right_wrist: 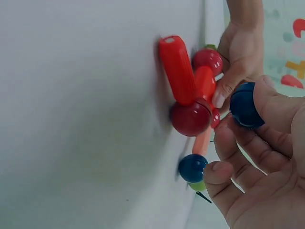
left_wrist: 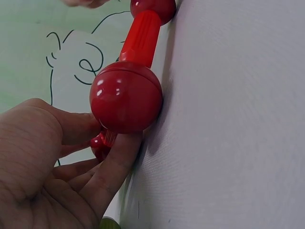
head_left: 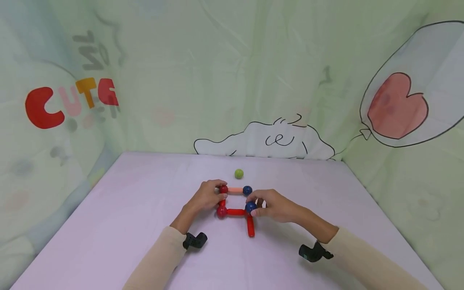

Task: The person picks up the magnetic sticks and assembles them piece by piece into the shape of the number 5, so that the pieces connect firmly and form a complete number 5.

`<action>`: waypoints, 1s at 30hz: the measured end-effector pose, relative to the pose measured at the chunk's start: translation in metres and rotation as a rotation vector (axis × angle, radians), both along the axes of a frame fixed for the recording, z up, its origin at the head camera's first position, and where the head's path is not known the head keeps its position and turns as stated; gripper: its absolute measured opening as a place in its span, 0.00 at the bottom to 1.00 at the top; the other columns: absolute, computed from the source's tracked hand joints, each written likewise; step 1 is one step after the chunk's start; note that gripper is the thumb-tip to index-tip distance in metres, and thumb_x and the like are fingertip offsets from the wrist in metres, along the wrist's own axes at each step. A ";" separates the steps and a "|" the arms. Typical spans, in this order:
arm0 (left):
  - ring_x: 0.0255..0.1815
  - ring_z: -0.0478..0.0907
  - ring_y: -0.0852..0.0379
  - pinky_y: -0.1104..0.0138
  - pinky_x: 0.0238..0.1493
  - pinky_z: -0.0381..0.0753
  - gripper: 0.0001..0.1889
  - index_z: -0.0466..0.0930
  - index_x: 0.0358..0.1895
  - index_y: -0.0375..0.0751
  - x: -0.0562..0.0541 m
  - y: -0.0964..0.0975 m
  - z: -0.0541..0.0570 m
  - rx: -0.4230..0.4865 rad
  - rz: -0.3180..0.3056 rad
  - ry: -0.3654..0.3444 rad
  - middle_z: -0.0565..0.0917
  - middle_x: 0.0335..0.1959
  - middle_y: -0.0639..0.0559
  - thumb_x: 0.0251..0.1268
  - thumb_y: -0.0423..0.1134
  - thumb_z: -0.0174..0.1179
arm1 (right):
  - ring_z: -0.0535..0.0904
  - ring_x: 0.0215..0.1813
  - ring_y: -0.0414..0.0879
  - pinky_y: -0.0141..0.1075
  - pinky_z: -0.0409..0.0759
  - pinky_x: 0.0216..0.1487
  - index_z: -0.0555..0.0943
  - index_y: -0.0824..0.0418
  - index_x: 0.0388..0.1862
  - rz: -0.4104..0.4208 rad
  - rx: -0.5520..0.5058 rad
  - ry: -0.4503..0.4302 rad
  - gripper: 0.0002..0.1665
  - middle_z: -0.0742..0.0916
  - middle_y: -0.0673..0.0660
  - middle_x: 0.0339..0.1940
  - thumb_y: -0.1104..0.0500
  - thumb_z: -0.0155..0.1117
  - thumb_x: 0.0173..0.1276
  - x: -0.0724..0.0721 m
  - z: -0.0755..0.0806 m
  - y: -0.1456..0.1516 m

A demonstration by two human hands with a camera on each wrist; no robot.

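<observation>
On the table lies a U-shaped frame of balls and sticks. My left hand [head_left: 211, 195] grips its left side, thumb and fingers around the red stick [left_wrist: 110, 138] between the near-left red ball [left_wrist: 126, 98] and the far-left red ball [head_left: 223, 189]. Between thumb and fingers, my right hand [head_left: 277, 205] pinches a loose blue ball [right_wrist: 244, 105]. That ball is raised beside the near-right red ball [right_wrist: 190, 118], which it overlaps in the head view. A red stick [head_left: 236, 212] joins the two near balls, and another red stick [right_wrist: 177, 69] juts toward me from the near-right one.
A peach stick [head_left: 235, 190] runs along the far side to a second blue ball [head_left: 247, 190]. Behind the frame sits a small green ball [head_left: 239, 173]. Printed cloth [head_left: 232, 80] walls the table at the back and sides. Both wrists wear black camera mounts [head_left: 195, 240].
</observation>
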State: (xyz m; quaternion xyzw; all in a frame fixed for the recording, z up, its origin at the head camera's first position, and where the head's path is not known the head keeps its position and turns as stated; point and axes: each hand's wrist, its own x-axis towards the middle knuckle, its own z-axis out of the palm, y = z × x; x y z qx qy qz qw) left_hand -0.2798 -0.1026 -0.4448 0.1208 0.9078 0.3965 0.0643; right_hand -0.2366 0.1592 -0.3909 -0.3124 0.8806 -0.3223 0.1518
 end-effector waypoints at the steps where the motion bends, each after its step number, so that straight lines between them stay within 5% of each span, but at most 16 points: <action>1: 0.48 0.76 0.50 0.66 0.35 0.81 0.24 0.77 0.67 0.44 0.000 0.000 0.000 0.002 0.002 -0.004 0.80 0.59 0.43 0.69 0.36 0.66 | 0.77 0.47 0.47 0.35 0.80 0.43 0.81 0.60 0.58 0.021 -0.003 -0.011 0.21 0.83 0.48 0.41 0.58 0.71 0.68 0.002 -0.002 0.001; 8: 0.47 0.76 0.50 0.65 0.35 0.82 0.24 0.77 0.67 0.44 0.002 0.000 0.000 0.019 0.022 -0.014 0.80 0.58 0.44 0.69 0.36 0.66 | 0.79 0.46 0.45 0.37 0.79 0.46 0.81 0.53 0.54 0.134 -0.008 -0.091 0.16 0.83 0.45 0.44 0.56 0.71 0.68 0.015 -0.013 0.005; 17: 0.44 0.78 0.51 0.66 0.34 0.82 0.24 0.77 0.67 0.43 0.003 0.001 0.001 0.013 0.005 0.000 0.80 0.58 0.44 0.68 0.36 0.66 | 0.78 0.45 0.48 0.34 0.79 0.47 0.81 0.53 0.52 0.182 -0.064 -0.176 0.17 0.82 0.46 0.46 0.58 0.73 0.66 0.028 -0.027 0.005; 30: 0.49 0.76 0.49 0.65 0.38 0.82 0.24 0.77 0.67 0.42 0.005 0.000 0.002 0.017 -0.003 0.016 0.80 0.59 0.44 0.69 0.37 0.65 | 0.76 0.44 0.43 0.32 0.79 0.41 0.81 0.46 0.42 0.167 -0.048 -0.114 0.16 0.81 0.43 0.42 0.55 0.79 0.60 0.038 -0.038 -0.003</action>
